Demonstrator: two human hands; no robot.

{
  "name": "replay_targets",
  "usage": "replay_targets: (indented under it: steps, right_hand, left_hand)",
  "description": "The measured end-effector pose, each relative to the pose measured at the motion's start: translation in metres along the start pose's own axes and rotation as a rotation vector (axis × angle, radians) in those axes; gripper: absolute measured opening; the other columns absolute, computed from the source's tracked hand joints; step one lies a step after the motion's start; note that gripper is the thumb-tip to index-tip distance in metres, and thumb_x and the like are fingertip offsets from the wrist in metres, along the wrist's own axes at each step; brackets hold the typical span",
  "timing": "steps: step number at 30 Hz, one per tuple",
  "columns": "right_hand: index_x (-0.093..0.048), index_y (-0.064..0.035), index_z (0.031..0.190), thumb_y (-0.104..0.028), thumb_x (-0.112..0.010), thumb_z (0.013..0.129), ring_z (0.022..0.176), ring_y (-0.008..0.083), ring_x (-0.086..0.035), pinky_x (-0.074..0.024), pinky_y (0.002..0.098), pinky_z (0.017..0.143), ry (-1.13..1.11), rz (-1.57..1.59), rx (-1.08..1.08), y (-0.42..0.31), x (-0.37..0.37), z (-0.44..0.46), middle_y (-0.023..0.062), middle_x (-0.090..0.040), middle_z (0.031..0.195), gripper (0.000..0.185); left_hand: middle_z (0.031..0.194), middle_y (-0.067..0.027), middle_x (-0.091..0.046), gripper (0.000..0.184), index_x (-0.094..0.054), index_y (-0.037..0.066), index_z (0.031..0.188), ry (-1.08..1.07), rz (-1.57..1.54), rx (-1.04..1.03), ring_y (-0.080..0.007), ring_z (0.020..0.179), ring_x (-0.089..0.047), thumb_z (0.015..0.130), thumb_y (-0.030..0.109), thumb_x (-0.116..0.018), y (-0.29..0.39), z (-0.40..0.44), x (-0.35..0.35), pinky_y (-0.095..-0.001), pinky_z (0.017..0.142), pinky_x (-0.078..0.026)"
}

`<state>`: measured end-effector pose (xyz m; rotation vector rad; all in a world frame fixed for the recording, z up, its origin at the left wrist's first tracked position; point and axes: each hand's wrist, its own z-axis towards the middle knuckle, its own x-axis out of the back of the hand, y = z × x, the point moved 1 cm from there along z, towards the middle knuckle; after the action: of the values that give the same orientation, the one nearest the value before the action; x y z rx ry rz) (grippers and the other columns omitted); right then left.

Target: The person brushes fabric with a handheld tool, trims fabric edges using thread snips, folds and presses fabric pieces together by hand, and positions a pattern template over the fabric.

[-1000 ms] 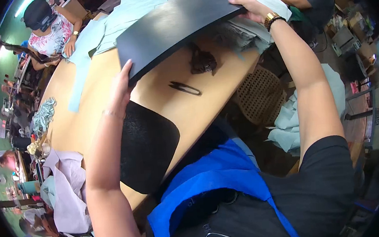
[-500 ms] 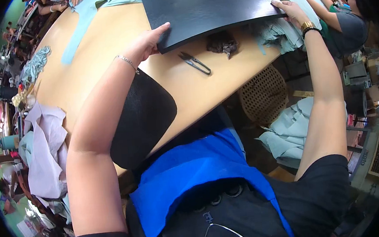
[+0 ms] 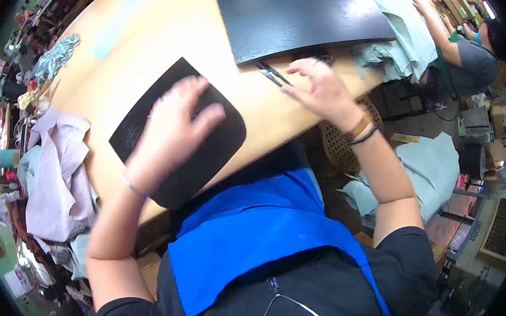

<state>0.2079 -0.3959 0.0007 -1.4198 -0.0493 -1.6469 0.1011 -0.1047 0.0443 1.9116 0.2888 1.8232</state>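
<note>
My left hand point(image 3: 181, 119), slightly blurred, is over a black rounded-corner panel point(image 3: 219, 149) on the table. Its fingers are stretched out with the thumb apart; whether it touches the panel I cannot tell. My right hand point(image 3: 325, 90) is by the thread snips point(image 3: 273, 74), fingers apart and a little bent, with nothing visibly held. The thumb reaches close to the snips' handle end; contact is unclear. Beyond the snips lies a large glossy black sheet point(image 3: 307, 17), free of both hands. A dark bundle point(image 3: 322, 54) shows partly under its near edge.
The wooden table point(image 3: 280, 123) has pale green fabric point(image 3: 401, 39) stacked at right and crumpled strips point(image 3: 57, 54) at far left. Lilac material point(image 3: 58, 173) hangs at the left edge. A woven chair point(image 3: 338, 145) stands below the table. A co-worker point(image 3: 470, 52) is at right.
Both hands have let go of the large black sheet, which now rests farther away. My left hand came back over the rounded panel; my right hand came back and left, toward the snips.
</note>
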Motion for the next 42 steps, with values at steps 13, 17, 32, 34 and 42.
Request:
replay_targets:
  steps: [13,17,32,34,42]
  right_hand:
    - [-0.061,-0.0014,0.119,-0.003,-0.062,0.086,0.094,0.0399,-0.063,-0.0505,0.0447,0.082,0.027,-0.197,-0.014,0.006,-0.032,-0.016,0.0219,-0.066,0.098,0.033]
    - [-0.06,-0.0012,0.123,-0.005,-0.06,0.092,0.077,0.0226,-0.064,-0.0514,0.0344,0.068,0.069,-0.026,-0.173,0.007,-0.037,-0.021,0.0136,-0.067,0.093,0.032]
    - [-0.046,-0.0062,0.136,-0.027,-0.047,0.106,0.06,-0.0007,-0.031,-0.0276,0.015,0.05,-0.34,0.955,-0.099,-0.209,-0.122,0.017,-0.0072,-0.04,0.081,0.037]
    - [-0.048,-0.0077,0.134,-0.024,-0.051,0.104,0.065,0.0013,-0.038,-0.0354,0.0175,0.056,-0.457,0.788,0.041,-0.24,-0.14,0.023,-0.0051,-0.049,0.09,0.034]
    - [-0.063,-0.007,0.115,-0.018,-0.07,0.091,0.081,0.0275,-0.066,-0.0528,0.0374,0.073,-0.899,0.486,0.715,-0.379,-0.216,0.016,0.0136,-0.067,0.094,0.027]
  left_hand:
    - [0.162,-0.01,-0.023,0.065,-0.039,0.027,0.151,-0.016,0.271,0.143,-0.0329,0.149,-0.022,0.091,0.043,-0.06,-0.051,-0.184,-0.059,-0.062,0.115,-0.019]
    - [0.162,-0.0071,-0.025,0.06,-0.042,0.03,0.149,-0.019,0.307,0.07,-0.0304,0.148,-0.025,0.093,0.038,-0.059,-0.081,-0.187,-0.053,-0.0604,0.116,-0.02]
    - [0.106,-0.0055,-0.069,0.04,-0.067,0.007,0.116,0.406,-1.004,0.774,-0.0213,0.096,-0.066,0.096,0.042,-0.062,-0.121,-0.344,-0.155,-0.0349,0.087,-0.05]
    - [0.119,-0.0057,-0.064,0.066,-0.057,0.008,0.132,0.852,-1.432,1.06,-0.021,0.112,-0.058,0.093,0.061,-0.057,-0.147,-0.388,-0.176,-0.0395,0.098,-0.044]
    - [0.143,-0.0074,-0.048,0.074,-0.041,0.011,0.145,1.602,-1.948,0.41,-0.0248,0.134,-0.042,0.092,0.059,-0.059,-0.176,-0.437,-0.107,-0.0427,0.109,-0.035]
